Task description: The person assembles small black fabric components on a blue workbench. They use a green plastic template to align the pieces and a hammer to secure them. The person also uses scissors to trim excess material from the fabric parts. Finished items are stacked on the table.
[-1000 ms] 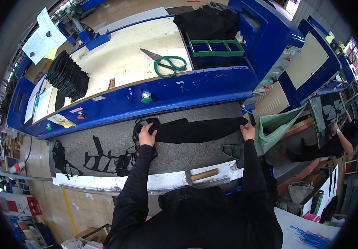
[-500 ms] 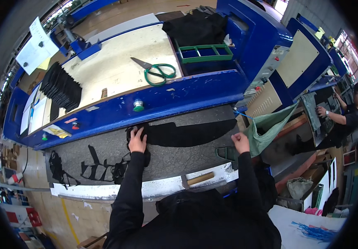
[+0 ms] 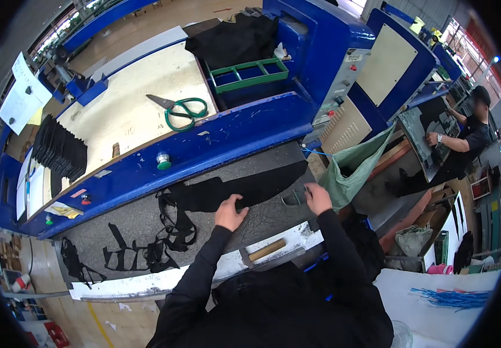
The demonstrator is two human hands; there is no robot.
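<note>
A long black fabric piece (image 3: 268,184) lies on the dark, scuffed work surface. At its near edge is my left hand (image 3: 230,213), its fingers bent and its thumb apart, with nothing clearly held. Farther right, my right hand (image 3: 318,199) has its fingers curled at the edge of a small green metal frame, like a cutting die (image 3: 291,199). The frame looks tilted and slightly blurred, and the fingers seem closed on its right side. Left of the fabric, black cut-out scraps (image 3: 176,223) lie in a tangle.
Green-handled scissors (image 3: 185,112) and a stack of black pieces (image 3: 60,148) rest on the blue machine's pale top. A wooden-handled tool (image 3: 267,250) lies on the white front ledge (image 3: 128,286). A green sack (image 3: 352,174) hangs at right; beyond it a co-worker (image 3: 475,134) handles a board.
My left hand has moved right, from the fabric's left end to its near edge. My right hand has come down to the green frame, which now looks tilted. The view has shifted.
</note>
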